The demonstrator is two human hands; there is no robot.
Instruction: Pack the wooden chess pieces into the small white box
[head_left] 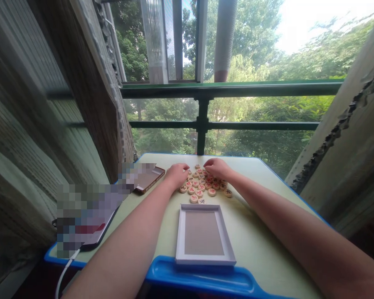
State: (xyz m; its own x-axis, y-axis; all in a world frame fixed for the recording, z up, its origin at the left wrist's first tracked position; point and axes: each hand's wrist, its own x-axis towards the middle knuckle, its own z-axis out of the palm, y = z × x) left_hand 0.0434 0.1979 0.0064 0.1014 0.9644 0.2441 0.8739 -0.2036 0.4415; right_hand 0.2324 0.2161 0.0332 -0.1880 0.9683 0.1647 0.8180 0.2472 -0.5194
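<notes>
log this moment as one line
left hand: on wooden game pieces | right hand: on same pile | white box: empty, apart from pile, near table edge

Left grip (176, 174), right grip (216, 168) on discs (202, 189)

One pale green desk (262, 232) with a blue rim carries one shallow white rectangular tray (179, 232) at its near edge and one flat brown box (149, 177) by its left edge. Small round pale wooden discs (199, 193), marked red or black, sit toward the far edge. Roughly twenty show, the exact number masked by two hands, the left hand (176, 174) and the right hand (216, 167).
</notes>
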